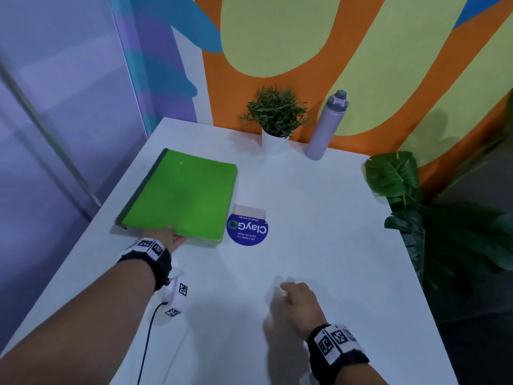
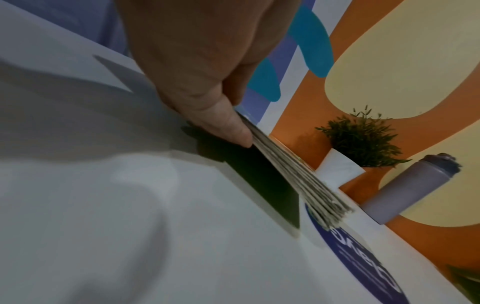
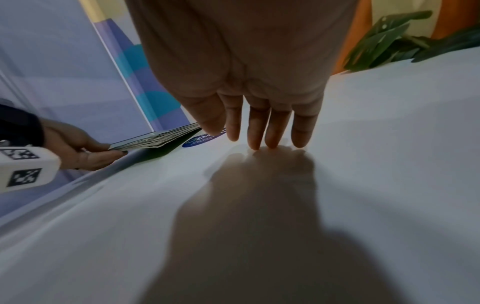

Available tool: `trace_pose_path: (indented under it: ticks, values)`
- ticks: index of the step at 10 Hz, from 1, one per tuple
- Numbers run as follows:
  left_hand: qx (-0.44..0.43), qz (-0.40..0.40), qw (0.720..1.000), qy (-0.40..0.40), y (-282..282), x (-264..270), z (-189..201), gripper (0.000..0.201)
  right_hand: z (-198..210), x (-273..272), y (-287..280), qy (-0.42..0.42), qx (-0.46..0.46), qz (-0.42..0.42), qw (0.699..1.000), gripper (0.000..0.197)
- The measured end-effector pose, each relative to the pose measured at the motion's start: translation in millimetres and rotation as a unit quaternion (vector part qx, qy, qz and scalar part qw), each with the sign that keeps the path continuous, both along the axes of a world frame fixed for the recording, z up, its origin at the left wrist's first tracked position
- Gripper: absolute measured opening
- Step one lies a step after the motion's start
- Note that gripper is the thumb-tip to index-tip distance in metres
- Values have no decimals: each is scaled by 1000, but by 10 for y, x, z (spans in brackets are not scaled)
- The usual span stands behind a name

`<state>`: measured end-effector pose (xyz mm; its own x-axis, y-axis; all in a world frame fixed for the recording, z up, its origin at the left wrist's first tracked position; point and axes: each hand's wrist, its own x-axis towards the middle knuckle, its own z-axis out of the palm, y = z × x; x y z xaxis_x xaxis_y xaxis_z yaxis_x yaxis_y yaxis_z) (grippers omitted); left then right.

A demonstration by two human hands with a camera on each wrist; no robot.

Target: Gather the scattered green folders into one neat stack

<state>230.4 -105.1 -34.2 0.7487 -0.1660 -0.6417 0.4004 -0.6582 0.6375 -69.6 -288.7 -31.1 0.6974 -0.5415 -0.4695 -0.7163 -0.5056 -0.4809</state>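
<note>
A stack of green folders (image 1: 180,193) lies on the left half of the white table (image 1: 319,204), dark spines to the left. My left hand (image 1: 169,238) grips the stack's near edge. In the left wrist view the thumb (image 2: 223,125) sits against the layered edges of the folders (image 2: 298,181), and that edge is raised off the table. From the right wrist view, the left hand (image 3: 85,148) pinches the stack (image 3: 155,139). My right hand (image 1: 294,297) is open, with its straight fingers (image 3: 259,127) touching bare table at the near right.
A round blue sticker (image 1: 247,230) and a piece of tape (image 1: 249,211) sit just right of the stack. A small potted plant (image 1: 276,115) and a lilac bottle (image 1: 324,126) stand against the wall. Large leaves (image 1: 397,176) overhang the right edge.
</note>
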Motion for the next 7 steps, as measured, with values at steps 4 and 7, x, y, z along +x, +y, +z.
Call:
trace_pose_path:
  ticks: [4,7]
  values:
    - [86,-17,988,-125,-319,248,30,23,-106,185,-104,2,-55,32,998,39]
    - [90,-86,985,-122,-293,-169,239,54,381,-80,-33,31,-18,100,994,39]
